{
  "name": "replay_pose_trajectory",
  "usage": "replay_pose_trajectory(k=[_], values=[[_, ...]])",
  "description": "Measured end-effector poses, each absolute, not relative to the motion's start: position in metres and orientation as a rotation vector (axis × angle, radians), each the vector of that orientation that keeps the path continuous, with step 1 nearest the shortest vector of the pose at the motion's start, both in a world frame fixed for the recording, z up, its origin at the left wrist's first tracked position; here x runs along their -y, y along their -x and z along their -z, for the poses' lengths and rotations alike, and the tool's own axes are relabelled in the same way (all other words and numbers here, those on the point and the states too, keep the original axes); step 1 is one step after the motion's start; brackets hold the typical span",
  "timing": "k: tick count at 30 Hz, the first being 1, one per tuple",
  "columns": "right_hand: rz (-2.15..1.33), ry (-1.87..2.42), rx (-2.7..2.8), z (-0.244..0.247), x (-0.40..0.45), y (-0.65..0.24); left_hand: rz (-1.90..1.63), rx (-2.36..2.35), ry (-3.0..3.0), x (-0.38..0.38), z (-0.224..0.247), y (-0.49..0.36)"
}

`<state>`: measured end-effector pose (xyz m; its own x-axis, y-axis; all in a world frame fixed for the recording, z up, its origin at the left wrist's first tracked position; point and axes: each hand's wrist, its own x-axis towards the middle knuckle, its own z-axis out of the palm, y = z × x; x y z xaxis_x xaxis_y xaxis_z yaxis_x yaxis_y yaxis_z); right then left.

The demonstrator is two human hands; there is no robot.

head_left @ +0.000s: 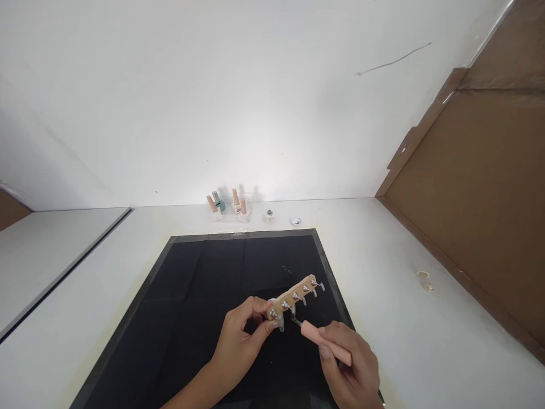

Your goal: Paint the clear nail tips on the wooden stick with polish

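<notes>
My left hand (244,335) pinches the near left end of a wooden strip (300,291), which slants up to the right above the black mat. Several small metal clips stand along the strip, each bearing a clear nail tip (281,322). My right hand (351,363) is closed around the pink cap of a nail polish brush (326,342). The brush end points left and meets, or nearly meets, the nail tip second from the left; exact contact is too small to tell.
Behind the black mat (204,278), nail polish bottles (214,210) lean in a clear holder (232,218). To their right are a small open bottle (269,215) and a small round dish (295,221). Two beige rings (428,287) lie at right, near a brown cardboard panel (481,216).
</notes>
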<state>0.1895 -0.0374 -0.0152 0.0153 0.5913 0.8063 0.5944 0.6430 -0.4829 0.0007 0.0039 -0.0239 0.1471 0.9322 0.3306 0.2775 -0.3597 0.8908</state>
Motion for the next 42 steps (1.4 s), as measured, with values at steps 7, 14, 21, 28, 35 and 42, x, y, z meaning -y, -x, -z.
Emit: replay_pose_trajectory(k=[7,14,21,28,35,42], values=[[0.002,1.005,1.645,0.0128,0.0365,-0.189,-1.229,-1.181,-1.743,-0.0049,0.0247,-0.0008],[-0.022,0.967,1.637,0.0147,0.0375,-0.1895,-1.241,-1.163,-1.747,-0.0048,0.0243,-0.0011],[0.002,0.983,1.646,0.0157,0.0368,-0.1889,-1.255,-1.152,-1.76,-0.0047,0.0238,-0.0016],[0.031,0.979,1.648,0.0136,0.0356,-0.1887,-1.25,-1.154,-1.776,-0.0066,0.0248,-0.0021],[0.021,0.973,1.646,0.0165,0.0363,-0.1888,-1.248,-1.158,-1.785,-0.0044,0.0267,-0.0002],[0.029,0.981,1.645,0.0148,0.0361,-0.189,-1.265,-1.15,-1.776,-0.0048,0.0269,-0.0008]])
